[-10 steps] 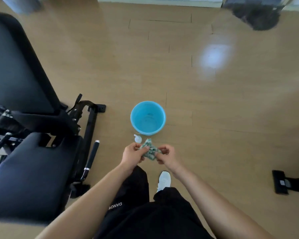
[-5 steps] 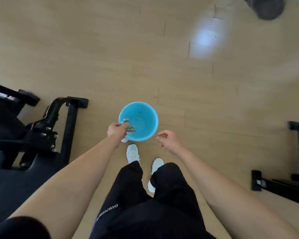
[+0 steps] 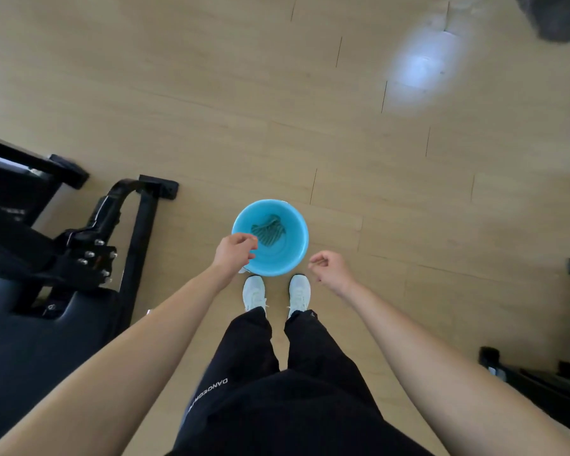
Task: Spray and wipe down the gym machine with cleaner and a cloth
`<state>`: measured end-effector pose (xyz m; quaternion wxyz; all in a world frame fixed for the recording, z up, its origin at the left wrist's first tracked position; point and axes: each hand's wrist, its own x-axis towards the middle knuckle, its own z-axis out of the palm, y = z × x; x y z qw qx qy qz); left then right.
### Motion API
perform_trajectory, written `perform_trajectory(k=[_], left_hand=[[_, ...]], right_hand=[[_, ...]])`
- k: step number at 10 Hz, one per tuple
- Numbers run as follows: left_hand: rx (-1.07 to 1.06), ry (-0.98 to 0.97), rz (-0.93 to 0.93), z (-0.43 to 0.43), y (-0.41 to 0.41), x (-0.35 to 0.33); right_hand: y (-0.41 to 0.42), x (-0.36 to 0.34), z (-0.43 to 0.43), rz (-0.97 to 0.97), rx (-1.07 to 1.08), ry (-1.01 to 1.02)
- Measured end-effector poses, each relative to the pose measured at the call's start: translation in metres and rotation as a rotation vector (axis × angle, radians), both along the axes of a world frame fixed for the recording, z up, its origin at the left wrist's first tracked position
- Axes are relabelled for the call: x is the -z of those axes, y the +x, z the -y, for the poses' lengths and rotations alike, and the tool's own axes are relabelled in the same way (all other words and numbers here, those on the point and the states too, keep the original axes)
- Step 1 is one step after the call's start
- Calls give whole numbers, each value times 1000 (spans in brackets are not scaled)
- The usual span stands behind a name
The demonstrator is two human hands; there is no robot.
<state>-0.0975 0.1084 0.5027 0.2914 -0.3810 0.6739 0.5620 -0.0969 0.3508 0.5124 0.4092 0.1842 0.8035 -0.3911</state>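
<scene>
The cloth (image 3: 268, 231) is sitting crumpled at the bottom of the blue bucket (image 3: 290, 258), not in either of the hands. The left hand (image 3: 235, 251) hovers over the bucket's near-left rim, fingers loosely curled, holding nothing. The right hand (image 3: 330, 266) hangs just to the right of the bucket, also loosely curled and empty.

What could go wrong, imo: the bucket is right at the toes of the white shoes (image 3: 254, 292), so one careless step forward could tip it. I can't tell if there's any liquid in it. If there is, it goes all over the floor (image 3: 343, 143), which looks like smooth, glossy wood-look planks with a big glare patch, so probably slick when wet. Same problem if the cloth comes out soaked and drips on the way to the gym machine (image 3: 89, 251) on the left. The cloth looks soft and thin, greenish with stripes, the kind that holds water.

The machine itself is black painted metal tubing with shiny bolt heads, plus a smooth padded seat (image 3: 46, 350) that looks like vinyl. The bucket is plain round plastic, slightly tapered. A small white thing (image 3: 243, 270) peeks out under the left hand beside the bucket, but it's too hidden to say whether it's the cleaner.
</scene>
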Motion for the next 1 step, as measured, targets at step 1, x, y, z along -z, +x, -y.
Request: perform_trajectory(k=[1], left_hand=[[61, -48, -76, -2, 4, -18]], right_hand=[[-9, -2, -5, -15, -62, -12]])
